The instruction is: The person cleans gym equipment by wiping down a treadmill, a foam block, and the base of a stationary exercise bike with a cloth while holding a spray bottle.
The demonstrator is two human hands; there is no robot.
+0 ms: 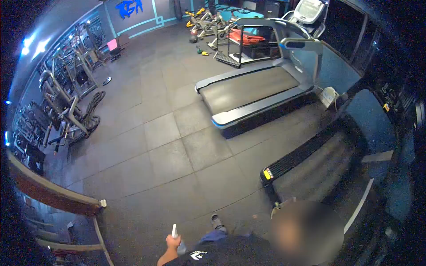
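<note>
Neither of my hands is in view. At the bottom edge another person in a black shirt [239, 250] with a white logo is close to the camera, the head blurred. That person's hand [173, 241] is closed around a white object [174, 230], whose lower part is hidden by the fingers. Blue legwear [213, 236] and a grey shoe [216, 221] show beyond the shirt.
A grey treadmill [248, 91] stands at centre right, a darker treadmill [319, 164] nearer at right. Weight machines [66, 88] line the left wall; a curved rail [53, 190] is at lower left. A black rack [242, 46] stands behind the grey treadmill.
</note>
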